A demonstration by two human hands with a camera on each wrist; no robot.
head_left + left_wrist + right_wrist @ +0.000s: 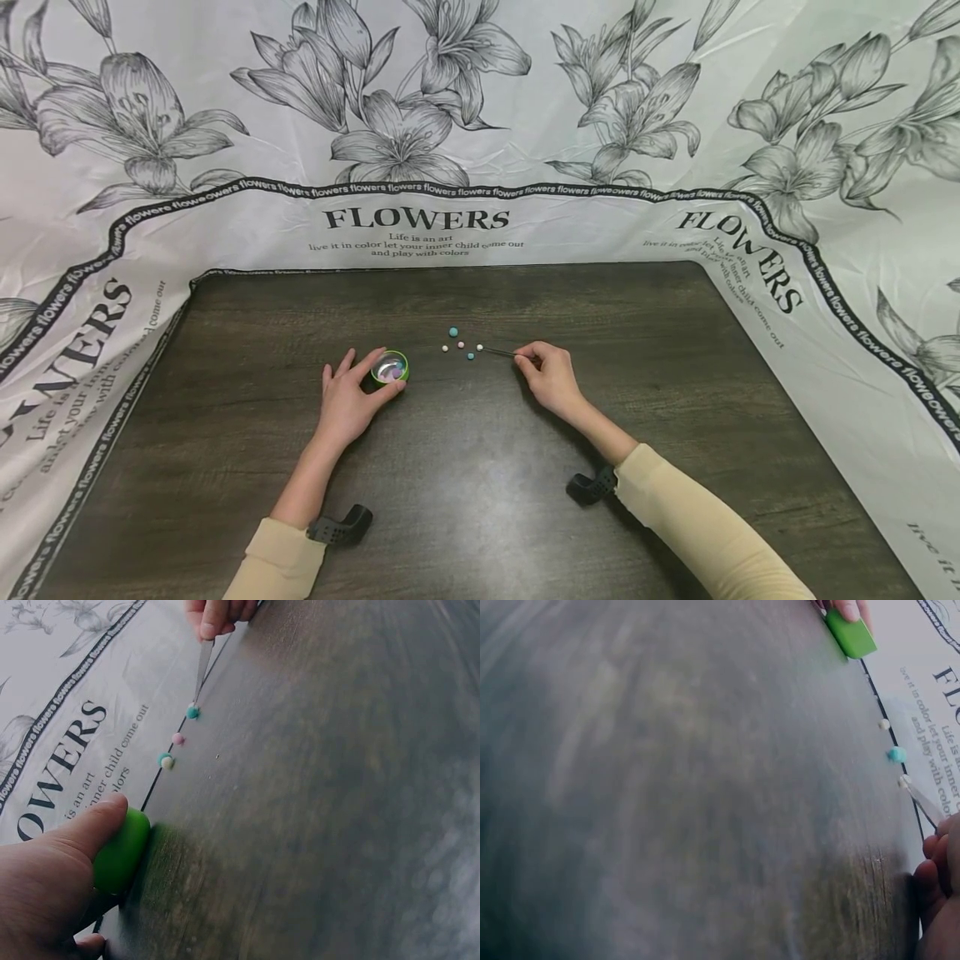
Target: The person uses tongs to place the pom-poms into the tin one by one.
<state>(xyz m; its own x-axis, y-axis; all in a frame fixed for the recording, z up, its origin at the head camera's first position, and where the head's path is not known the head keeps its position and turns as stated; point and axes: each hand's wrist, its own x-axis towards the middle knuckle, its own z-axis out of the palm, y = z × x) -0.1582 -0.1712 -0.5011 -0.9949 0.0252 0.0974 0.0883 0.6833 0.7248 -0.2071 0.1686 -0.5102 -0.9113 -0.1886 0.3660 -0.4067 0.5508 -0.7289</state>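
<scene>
My left hand grips a small green cup on the table, thumb and index finger on opposite sides of its wall. Blue and lilac bits lie inside its shiny bottom. To the right, my right hand pinches metal tweezers between thumb and fingers, the points aimed left. Their tips are right at a white bead. Close by lie a large blue bead, a smaller blue bead, a pink bead and another white bead.
Both hands work over a dark wood-grain table. A white cloth printed with flowers and lettering rises along its back and sides. Black wrist cameras are strapped at both sleeves.
</scene>
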